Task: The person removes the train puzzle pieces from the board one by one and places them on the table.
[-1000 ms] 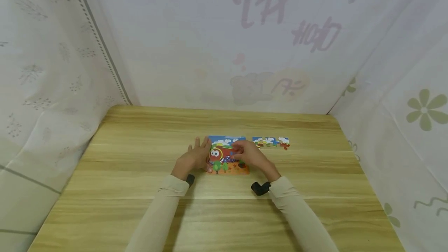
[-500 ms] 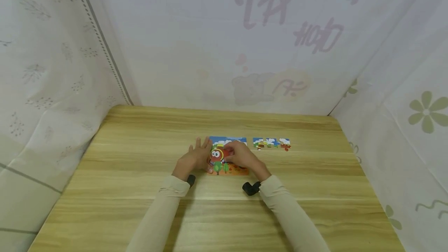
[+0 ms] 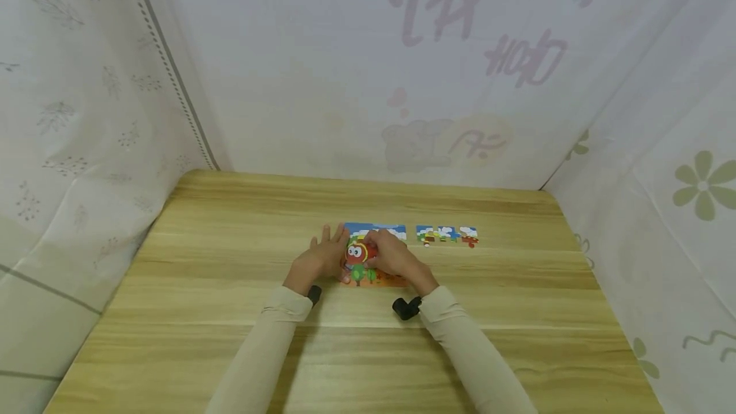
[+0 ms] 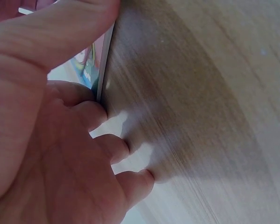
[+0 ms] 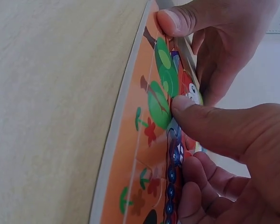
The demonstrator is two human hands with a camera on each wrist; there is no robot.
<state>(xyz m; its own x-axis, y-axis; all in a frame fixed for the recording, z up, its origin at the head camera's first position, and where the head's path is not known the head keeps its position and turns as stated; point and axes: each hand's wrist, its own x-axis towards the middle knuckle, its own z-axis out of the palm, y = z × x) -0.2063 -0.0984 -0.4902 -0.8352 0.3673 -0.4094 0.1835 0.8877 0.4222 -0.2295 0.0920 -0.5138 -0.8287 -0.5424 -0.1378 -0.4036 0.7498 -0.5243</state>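
Note:
A bright cartoon jigsaw puzzle point(image 3: 358, 276) with a red-faced train lies flat on the table. My left hand point(image 3: 323, 259) rests along its left edge, fingers spread on the wood and thumb by the lower corner. In the right wrist view that thumb point(image 5: 177, 21) touches the orange border. My right hand point(image 3: 393, 253) is over the middle of the picture. Its thumb and curled fingers point(image 5: 196, 170) pinch a puzzle piece point(image 5: 175, 140) down at the train; the piece's outline is mostly hidden. The left wrist view shows just a sliver of the puzzle's edge point(image 4: 104, 60).
Three loose puzzle pieces point(image 3: 446, 234) with sky and clouds lie in a row right of the puzzle. The wooden table point(image 3: 241, 222) meets a pale patterned cloth point(image 3: 322, 82) at its back and sides.
My right hand has moved left across the puzzle, from its right part to the train's middle. The left hand has stayed at the left edge.

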